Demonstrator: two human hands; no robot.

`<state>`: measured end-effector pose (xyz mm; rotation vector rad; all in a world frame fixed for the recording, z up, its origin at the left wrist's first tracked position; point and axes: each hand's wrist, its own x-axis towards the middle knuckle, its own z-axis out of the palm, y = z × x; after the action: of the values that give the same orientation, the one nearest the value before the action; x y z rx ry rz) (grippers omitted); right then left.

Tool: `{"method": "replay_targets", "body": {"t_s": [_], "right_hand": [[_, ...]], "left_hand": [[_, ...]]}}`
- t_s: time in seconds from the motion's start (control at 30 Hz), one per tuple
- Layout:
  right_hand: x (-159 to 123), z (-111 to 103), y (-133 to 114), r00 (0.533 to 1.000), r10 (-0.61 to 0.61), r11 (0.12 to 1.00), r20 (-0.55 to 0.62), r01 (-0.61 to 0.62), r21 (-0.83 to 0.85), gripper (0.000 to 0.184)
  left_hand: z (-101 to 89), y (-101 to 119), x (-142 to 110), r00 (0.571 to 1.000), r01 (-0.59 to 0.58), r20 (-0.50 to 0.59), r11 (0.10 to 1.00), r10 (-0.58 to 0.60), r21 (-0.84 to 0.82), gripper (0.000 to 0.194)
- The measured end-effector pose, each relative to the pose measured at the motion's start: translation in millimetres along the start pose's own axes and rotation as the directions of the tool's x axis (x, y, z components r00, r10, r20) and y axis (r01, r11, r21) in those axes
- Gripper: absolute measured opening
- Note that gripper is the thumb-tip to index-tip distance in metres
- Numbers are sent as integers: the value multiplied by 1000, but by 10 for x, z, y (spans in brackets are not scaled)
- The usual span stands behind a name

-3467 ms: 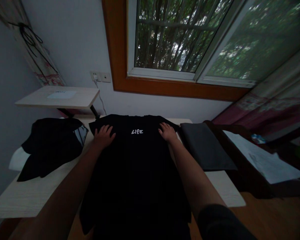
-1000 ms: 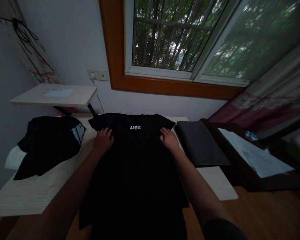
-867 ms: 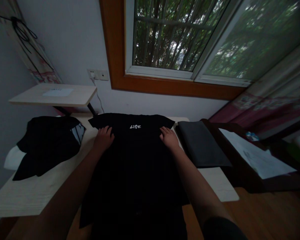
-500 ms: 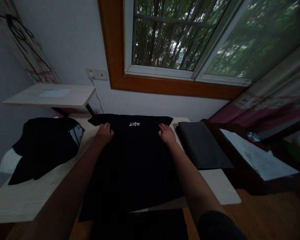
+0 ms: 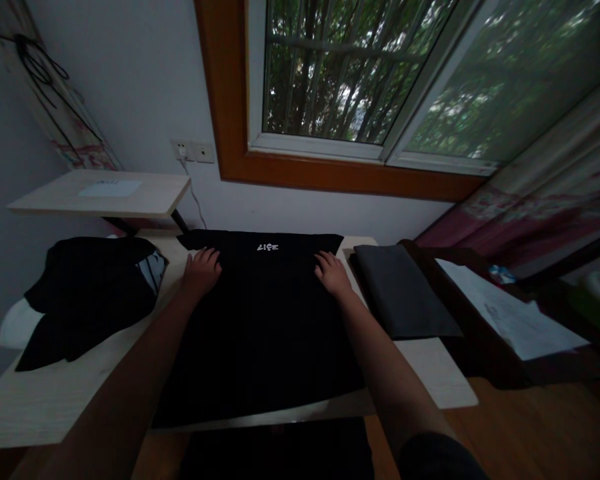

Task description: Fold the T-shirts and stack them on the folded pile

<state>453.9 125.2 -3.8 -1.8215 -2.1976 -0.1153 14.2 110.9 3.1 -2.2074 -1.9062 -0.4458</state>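
Observation:
A black T-shirt (image 5: 270, 327) with small white lettering (image 5: 267, 247) near its far edge lies spread flat over the table. On its far left part rests my left hand (image 5: 202, 268), fingers stretched out and apart. My right hand (image 5: 331, 270) lies the same way on the far right part, palm down and open. Neither hand grips the cloth. The shirt's corners stick out sideways beyond both hands, and its near edge lies along the table's front edge.
A heap of black clothing (image 5: 95, 293) lies on the left of the pale table (image 5: 35, 410), below a raised shelf (image 5: 55, 190) with a paper on it. At right are a folded dark grey item (image 5: 405, 290) and a white sheet (image 5: 510, 310). A wall and window stand behind.
The shirt's near edge has drawn up away from me, so more of the table's front edge shows. Both hands have slid slightly towards me, and their fingers are more spread.

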Motion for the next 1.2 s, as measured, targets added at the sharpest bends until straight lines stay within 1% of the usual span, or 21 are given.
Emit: {"method": "replay_targets", "body": {"t_s": [0.13,0.23,0.33,0.4,0.5,0.63,0.73,0.83,0.9,0.97,1.03,1.07,1.13,1.2], "right_hand": [[-153,-34,8,999,-42,999,-16,43,20,50],[-290,-66,1,999,-44,998,-21,45,53,49],[-441,-111,-26,999,-6,991,-38,11,131,48],[-553,-149,-57,997,45,981,-67,-31,191,46],[-744,-211,-133,989,108,959,-99,-78,272,44],[-1035,-303,-302,990,125,929,-68,-92,358,43],[-1232,-421,-425,988,147,918,-39,-122,379,45],[-1364,-613,-460,975,223,887,14,-208,412,43],[-1420,-751,-419,959,280,832,53,-270,485,41],[-1471,-852,-343,946,314,776,81,-306,551,41],[-1534,-890,-259,936,329,740,124,-337,582,42],[-1573,-887,-222,930,328,722,166,-360,591,42],[-1662,-859,-170,910,308,680,279,-416,604,45],[-1756,-840,-148,886,262,615,382,-458,642,50]], "left_hand": [[-144,26,-287,1000,19,16,1000,-19,9,48],[-259,44,-542,1000,-1,24,1000,0,15,45],[-374,64,-802,1000,-19,4,999,18,28,43],[-443,77,-949,1000,-4,-3,999,4,40,42],[-518,91,-1110,1000,19,-5,998,-18,56,41],[-556,114,-1261,1000,-9,-6,999,9,40,43],[-592,129,-1353,998,54,12,998,-54,-42,46],[-684,88,-1401,989,142,53,974,-135,-175,48],[-761,21,-1408,982,186,45,939,-181,-290,47],[-820,-52,-1415,978,198,23,894,-206,-403,47],[-844,-101,-1442,976,205,37,854,-213,-479,50],[-843,-111,-1467,975,215,64,838,-211,-502,53],[-830,-109,-1537,971,240,141,812,-195,-532,65],[-831,-102,-1622,965,253,207,795,-163,-551,75]]}}
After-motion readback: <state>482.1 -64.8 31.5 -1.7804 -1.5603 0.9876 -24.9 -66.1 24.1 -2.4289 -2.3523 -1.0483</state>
